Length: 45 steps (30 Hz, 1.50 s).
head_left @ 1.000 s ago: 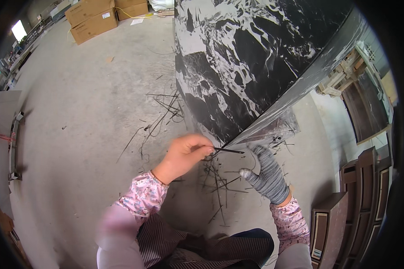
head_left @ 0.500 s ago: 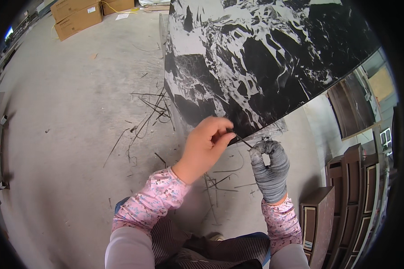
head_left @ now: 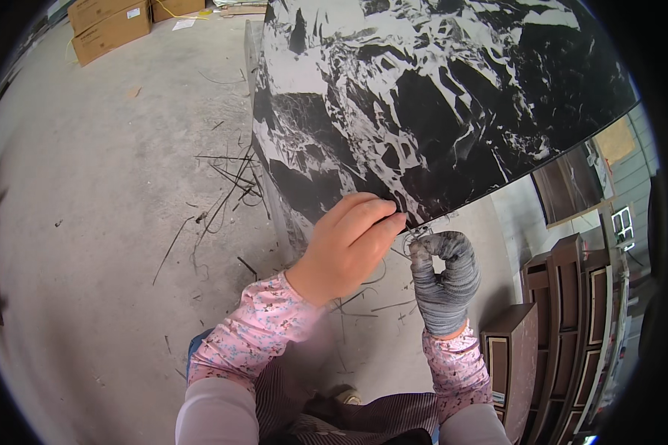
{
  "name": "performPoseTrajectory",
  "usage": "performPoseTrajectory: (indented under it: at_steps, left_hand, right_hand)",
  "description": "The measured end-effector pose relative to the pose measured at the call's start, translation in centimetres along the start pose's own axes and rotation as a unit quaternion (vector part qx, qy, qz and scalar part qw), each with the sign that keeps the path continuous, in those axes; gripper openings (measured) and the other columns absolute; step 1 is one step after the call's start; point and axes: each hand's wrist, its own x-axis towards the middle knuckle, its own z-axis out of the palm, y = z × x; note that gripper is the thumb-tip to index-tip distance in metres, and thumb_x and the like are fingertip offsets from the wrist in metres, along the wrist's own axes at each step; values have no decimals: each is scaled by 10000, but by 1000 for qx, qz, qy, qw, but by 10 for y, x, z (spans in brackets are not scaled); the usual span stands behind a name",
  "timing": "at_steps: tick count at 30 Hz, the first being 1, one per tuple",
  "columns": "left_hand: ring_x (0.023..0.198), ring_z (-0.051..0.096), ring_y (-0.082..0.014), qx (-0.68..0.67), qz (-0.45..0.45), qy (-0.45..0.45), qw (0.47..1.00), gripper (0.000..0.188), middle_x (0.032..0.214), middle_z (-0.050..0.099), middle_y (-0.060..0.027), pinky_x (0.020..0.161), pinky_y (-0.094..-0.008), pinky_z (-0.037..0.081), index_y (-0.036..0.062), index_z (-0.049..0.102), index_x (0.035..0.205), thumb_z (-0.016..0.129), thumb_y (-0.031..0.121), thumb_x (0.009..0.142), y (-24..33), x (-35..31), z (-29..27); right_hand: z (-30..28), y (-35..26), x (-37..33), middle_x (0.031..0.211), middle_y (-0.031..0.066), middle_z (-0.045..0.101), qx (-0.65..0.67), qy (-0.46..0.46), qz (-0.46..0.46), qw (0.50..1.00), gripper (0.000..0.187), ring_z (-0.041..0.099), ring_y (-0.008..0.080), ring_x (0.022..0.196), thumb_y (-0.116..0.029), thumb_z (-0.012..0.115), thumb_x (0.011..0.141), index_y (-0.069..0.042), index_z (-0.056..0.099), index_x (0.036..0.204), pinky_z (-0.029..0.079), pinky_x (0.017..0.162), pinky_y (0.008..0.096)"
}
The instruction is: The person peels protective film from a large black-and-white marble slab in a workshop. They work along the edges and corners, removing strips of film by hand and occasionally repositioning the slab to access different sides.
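Observation:
My left hand [head_left: 352, 245] is bare and closed, its fingers pressed together at the near corner of a black panel [head_left: 453, 148] with white marble-like veining. A dark sliver shows at its fingertips. Just right of it and slightly lower, my right hand [head_left: 447, 282] wears a grey knitted glove, thumb and forefinger pinched into a ring. A thin dark strip [head_left: 406, 236] spans the small gap between the two hands, mostly hidden by the fingers. Pink flowered cuffs cover both wrists.
Thin dark offcuts [head_left: 234, 182] lie scattered on the grey concrete floor [head_left: 104, 222]. Brown drawer-like cabinets [head_left: 512, 348] stand at the right, with a dark brown panel [head_left: 571, 185] behind them. Cardboard boxes [head_left: 111, 33] sit at the far left.
My left hand has moved right, toward my gloved hand and over the panel's corner. Less of the strip shows between the hands. The view has shifted slightly to the right.

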Motion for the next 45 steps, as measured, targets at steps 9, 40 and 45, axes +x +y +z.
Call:
performPoseTrajectory:
  at_steps: [9,40,45]
  left_hand:
    - [877,657,-318,9,40,-23,999,276,1034,648,-140,693,-372,574,-37,689,983,776,-47,721,-9,-7,-6]
    - [920,662,-312,15,-2,-91,996,234,1047,648,-125,711,-370,588,-6,690,959,761,7,737,-21,-45,-13]
    - [877,670,-317,19,-11,-116,993,266,1010,660,-108,678,-371,577,22,695,974,780,-43,731,-29,-68,-13]
  right_hand:
    - [10,8,-8,896,107,681,21,-16,-22,999,218,653,323,813,-30,796,778,-75,643,927,520,729,413]
    - [48,25,-43,859,109,645,52,-26,-33,998,238,621,348,764,15,763,747,-85,612,901,486,667,445]
    - [65,34,-61,824,116,606,55,-49,-39,997,249,587,363,740,25,745,725,-80,571,869,468,652,463]
